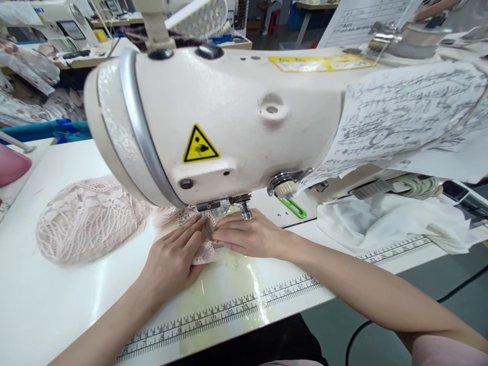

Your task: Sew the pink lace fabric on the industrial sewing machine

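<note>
A pale pink lace piece (pixel 86 218) lies on the white sewing table (pixel 49 305), its narrow end running under the presser foot (pixel 217 207) of a cream sewing machine (pixel 229 117). My left hand (pixel 173 256) lies flat on the lace, fingers stretched toward the foot. My right hand (pixel 247 235) rests beside it, fingertips pressed on the lace edge just in front of the needle area. The needle itself is hidden by the machine head.
A printed ruler strip (pixel 229 310) runs along the table's front edge. White fabric (pixel 381 223) is heaped at the right under the machine arm. A patterned paper sheet (pixel 404 117) hangs over the arm. Other machines and fabric piles stand behind.
</note>
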`<state>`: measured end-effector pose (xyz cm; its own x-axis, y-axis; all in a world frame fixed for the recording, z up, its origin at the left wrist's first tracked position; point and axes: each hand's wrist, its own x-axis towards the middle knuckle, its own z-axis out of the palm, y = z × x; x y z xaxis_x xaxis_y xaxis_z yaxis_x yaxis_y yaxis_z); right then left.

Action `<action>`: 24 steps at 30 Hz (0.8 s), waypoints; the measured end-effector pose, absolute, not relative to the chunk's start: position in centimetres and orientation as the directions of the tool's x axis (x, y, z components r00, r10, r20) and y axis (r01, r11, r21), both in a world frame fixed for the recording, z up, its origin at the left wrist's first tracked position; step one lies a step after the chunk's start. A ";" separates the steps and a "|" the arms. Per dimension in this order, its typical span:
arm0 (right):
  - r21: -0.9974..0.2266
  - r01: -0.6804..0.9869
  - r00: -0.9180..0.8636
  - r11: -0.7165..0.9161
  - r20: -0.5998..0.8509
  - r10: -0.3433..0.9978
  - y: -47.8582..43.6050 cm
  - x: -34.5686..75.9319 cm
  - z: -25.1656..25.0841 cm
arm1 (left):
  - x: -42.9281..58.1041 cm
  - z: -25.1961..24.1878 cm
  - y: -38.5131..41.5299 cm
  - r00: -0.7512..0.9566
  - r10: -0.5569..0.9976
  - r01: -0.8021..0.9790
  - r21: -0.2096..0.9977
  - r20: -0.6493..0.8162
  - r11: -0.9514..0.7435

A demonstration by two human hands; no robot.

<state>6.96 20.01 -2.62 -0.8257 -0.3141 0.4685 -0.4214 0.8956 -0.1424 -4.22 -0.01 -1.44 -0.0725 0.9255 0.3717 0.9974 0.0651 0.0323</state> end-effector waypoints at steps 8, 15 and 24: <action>-0.122 -0.463 -0.752 0.878 0.579 -0.316 20.4 6.5 -2.8 | -4.1 -1.4 0.2 -0.069 0.919 0.998 0.032 0.389 0.061; -0.104 -0.441 -0.751 0.892 0.586 -0.303 20.6 6.4 -2.9 | -4.2 -1.7 0.3 -0.088 0.918 0.996 0.041 0.386 0.078; -0.095 -0.393 -0.796 0.914 0.533 -0.287 20.5 6.4 -3.1 | -4.5 -1.6 0.4 -0.040 0.909 0.999 0.018 0.415 0.036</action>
<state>6.39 20.46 -3.06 -0.7962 -0.2872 0.5325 -0.3935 0.9144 -0.0951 -4.53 0.39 -1.64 -0.0399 0.9091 0.4148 0.9992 0.0359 0.0175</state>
